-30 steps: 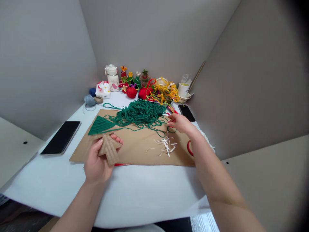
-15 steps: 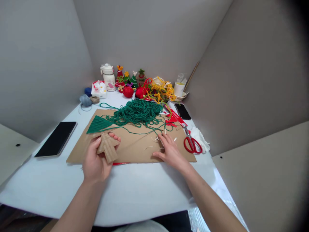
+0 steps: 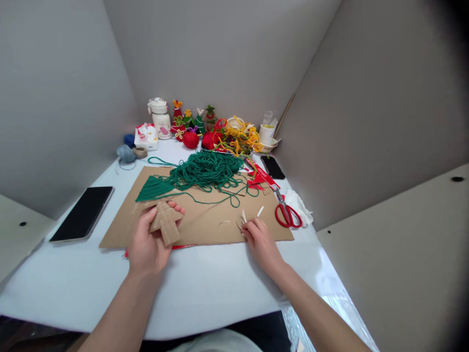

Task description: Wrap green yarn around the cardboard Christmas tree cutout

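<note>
My left hand (image 3: pixel 148 244) is closed around a tree-shaped cardboard cutout (image 3: pixel 166 222), holding it up above the cardboard sheet (image 3: pixel 205 230). Low over the sheet's right part, my right hand (image 3: pixel 262 242) has its fingertips pinched on thin white strips (image 3: pixel 244 216) that stick out past them. Another short white strip (image 3: pixel 260 211) and a pale curled scrap (image 3: pixel 223 223) lie close by. Behind my left hand is a triangle wrapped in green yarn (image 3: pixel 156 188). From it a strand runs toward the loose green yarn pile (image 3: pixel 208 168).
Red-handled scissors (image 3: pixel 287 215) lie at the sheet's right edge, near a crumpled white tissue (image 3: pixel 298 208). A black tablet (image 3: pixel 82 213) is at the left, a phone (image 3: pixel 273 167) at the right. Yellow yarn (image 3: pixel 242 139), small yarn-wrapped trees (image 3: pixel 178 117) and a white bottle (image 3: pixel 160 120) stand at the back.
My right hand's spread fingers have closed into a pinch on the white strips. The left hand still holds the cutout, nearly unmoved. The whole view has shifted slightly.
</note>
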Motion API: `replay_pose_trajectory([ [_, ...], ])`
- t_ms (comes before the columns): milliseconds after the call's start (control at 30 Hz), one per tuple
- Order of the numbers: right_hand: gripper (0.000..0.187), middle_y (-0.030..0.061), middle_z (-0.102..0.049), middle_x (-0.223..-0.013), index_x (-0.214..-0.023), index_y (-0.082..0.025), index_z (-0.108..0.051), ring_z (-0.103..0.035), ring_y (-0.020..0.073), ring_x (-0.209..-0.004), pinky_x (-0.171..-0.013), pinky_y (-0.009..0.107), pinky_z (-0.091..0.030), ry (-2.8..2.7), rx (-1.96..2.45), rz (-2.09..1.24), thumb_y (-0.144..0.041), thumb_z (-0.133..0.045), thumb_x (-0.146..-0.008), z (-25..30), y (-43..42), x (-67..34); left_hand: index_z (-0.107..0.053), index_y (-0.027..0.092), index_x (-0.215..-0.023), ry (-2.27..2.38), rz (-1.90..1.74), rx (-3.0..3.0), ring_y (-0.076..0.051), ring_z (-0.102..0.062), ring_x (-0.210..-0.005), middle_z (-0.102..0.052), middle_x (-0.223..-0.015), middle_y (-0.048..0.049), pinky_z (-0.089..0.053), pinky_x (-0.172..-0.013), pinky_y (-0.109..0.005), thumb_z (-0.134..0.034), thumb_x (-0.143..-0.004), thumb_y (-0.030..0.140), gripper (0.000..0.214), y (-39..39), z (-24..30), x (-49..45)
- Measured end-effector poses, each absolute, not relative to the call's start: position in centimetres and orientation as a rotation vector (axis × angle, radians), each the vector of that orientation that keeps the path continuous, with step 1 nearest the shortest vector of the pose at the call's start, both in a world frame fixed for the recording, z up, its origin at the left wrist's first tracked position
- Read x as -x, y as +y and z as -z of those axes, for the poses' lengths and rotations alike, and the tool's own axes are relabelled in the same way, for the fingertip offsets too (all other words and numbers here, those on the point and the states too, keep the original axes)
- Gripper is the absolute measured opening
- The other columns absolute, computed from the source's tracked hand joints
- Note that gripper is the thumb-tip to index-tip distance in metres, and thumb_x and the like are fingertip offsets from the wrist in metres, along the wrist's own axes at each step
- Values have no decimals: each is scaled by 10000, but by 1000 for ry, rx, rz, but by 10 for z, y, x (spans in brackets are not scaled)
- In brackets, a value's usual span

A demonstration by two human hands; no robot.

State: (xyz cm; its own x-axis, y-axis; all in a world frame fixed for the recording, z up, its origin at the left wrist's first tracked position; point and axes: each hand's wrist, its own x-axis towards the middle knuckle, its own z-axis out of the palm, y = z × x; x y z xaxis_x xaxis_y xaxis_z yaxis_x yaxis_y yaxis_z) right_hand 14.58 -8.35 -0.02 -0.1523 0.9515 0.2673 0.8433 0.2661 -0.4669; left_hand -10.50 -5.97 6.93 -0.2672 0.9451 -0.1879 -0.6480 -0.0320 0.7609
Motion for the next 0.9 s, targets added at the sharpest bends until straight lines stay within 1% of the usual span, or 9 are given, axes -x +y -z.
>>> replay_pose_trajectory([
  [167, 228, 75, -576, -821, -772, -198, -548, -558, 218, -793, -723, 362, -454, -1986, 2058, -304, -240, -366, -902, 5, -168, -210, -636, 153, -815, 905, -1591, -451, -163, -630, -796, -650, -839, -29, -532, -746, -279, -549, -774, 269, 150, -62, -71, 104],
  [267, 165, 71, -613, -720, -703, -206, -572, -589, 242, -675, -603, 375, -463, -1925, 2485, -419, -259, -465, -817, 11, -235, -247, -639, 155, -816, 909, -1584, -451, -159, -628, -803, -648, -836, -24, -536, -752, -273, -548, -775, 258, 143, -64, -71, 103],
  [300, 92, 83, -643, -753, -720, -207, -606, -611, 263, -708, -631, 397, -478, -1925, 2542, -469, -264, -542, -754, 11, -252, -254, -640, 154, -820, 911, -1577, -448, -156, -628, -805, -648, -835, -25, -536, -753, -267, -548, -775, 255, 145, -64, -71, 102],
  [367, 210, 117, -682, -930, -863, -223, -658, -628, 319, -865, -701, 447, -499, -1899, 2549, -487, -366, -599, -721, 3, -269, -257, -643, 153, -832, 915, -1567, -443, -153, -627, -803, -648, -833, -27, -537, -747, -258, -547, -774, 250, 148, -64, -70, 102],
  [467, 427, 125, -603, -1191, -1141, -227, -586, -552, 321, -1099, -898, 487, -455, -1906, 2330, -407, -466, -539, -790, -20, -244, -236, -641, 153, -835, 914, -1554, -453, -159, -628, -802, -647, -836, -30, -543, -733, -265, -545, -777, 252, 150, -63, -69, 103],
  [600, 531, 126, -410, -1395, -1338, -222, -395, -382, 281, -1286, -1037, 469, -348, -1877, 2016, -261, -471, -446, -871, -36, -147, -199, -644, 152, -826, 927, -1557, -469, -159, -628, -809, -644, -846, -30, -546, -723, -262, -544, -779, 253, 149, -62, -69, 104],
  [767, 734, 224, -331, -1424, -1395, -115, -301, -267, 364, -1340, -1049, 557, -272, -1852, 1978, -328, -498, -535, -815, -12, -67, -159, -640, 153, -822, 937, -1565, -453, -167, -630, -813, -645, -850, -35, -547, -728, -273, -546, -777, 261, 150, -61, -68, 105],
  [833, 716, 211, -282, -1456, -1415, -135, -272, -256, 336, -1352, -1061, 521, -284, -1961, 1890, -368, -485, -510, -838, -6, -64, -138, -639, 151, -831, 944, -1554, -449, -172, -631, -814, -645, -849, -39, -548, -716, -271, -548, -776, 262, 154, -61, -68, 105],
  [900, 632, 169, -285, -1469, -1387, -190, -351, -246, 322, -1358, -1069, 500, -289, -2146, 1749, -364, -471, -515, -845, -6, -70, -117, -641, 143, -840, 936, -1551, -461, -167, -628, -811, -643, -844, -40, -545, -724, -269, -545, -777, 259, 162, -62, -68, 105],
])
